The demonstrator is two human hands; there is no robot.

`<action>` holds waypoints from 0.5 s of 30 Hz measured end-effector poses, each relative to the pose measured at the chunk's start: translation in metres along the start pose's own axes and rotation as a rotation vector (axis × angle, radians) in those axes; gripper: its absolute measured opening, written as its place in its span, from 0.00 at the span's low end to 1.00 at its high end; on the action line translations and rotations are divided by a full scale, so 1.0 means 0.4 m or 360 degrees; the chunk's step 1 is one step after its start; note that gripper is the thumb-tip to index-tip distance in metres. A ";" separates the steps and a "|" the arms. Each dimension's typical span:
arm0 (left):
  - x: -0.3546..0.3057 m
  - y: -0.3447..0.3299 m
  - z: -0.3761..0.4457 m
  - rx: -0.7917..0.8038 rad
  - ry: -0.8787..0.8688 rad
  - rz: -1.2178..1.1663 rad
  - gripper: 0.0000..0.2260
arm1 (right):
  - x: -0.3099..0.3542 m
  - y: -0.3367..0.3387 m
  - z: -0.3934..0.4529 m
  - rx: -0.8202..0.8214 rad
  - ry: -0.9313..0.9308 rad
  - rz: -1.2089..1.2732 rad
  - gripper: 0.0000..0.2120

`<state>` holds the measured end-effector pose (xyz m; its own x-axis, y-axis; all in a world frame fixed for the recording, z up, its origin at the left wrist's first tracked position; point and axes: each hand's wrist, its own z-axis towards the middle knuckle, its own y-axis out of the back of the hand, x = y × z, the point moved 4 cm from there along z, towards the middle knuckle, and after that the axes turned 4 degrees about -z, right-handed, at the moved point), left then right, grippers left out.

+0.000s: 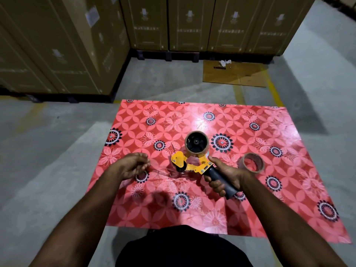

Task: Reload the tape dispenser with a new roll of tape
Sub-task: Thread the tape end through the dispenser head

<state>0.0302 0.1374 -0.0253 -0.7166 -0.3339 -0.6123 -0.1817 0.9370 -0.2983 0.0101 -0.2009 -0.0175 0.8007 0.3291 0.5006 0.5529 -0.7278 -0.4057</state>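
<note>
My right hand [224, 177] grips the dark grey handle of the yellow tape dispenser [192, 164], holding it just above the red flowered mat [269, 199]. A thin-walled brown roll [196, 151] sits on the dispenser's black hub. My left hand [134, 166] is to the dispenser's left with its fingertips pinched together. A faint clear strip of tape [163, 171] seems to stretch from them to the dispenser's front roller. A second brown tape roll [251, 163] lies on the mat just right of my right hand.
The mat lies on a grey concrete floor [48, 151]. Tall stacked cardboard boxes [57, 45] on dark pallets stand at the left and back. A flat piece of cardboard [235, 74] lies on the floor beyond the mat. My dark-clothed lap [183, 247] is at the bottom.
</note>
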 end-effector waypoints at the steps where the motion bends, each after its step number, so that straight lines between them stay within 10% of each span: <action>1: 0.000 -0.002 -0.003 0.0004 -0.0028 0.0079 0.07 | 0.004 0.000 0.002 -0.0048 -0.0006 -0.0037 0.33; 15: -0.028 0.073 0.000 -0.0097 -0.0423 0.0296 0.05 | 0.175 -0.025 0.040 -0.0439 0.0165 -0.0783 0.29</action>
<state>0.0329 0.1684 -0.0273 -0.5419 -0.1641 -0.8242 -0.1098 0.9862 -0.1241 0.0644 -0.1611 0.0094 0.4297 0.6183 0.6581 0.7629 -0.6385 0.1017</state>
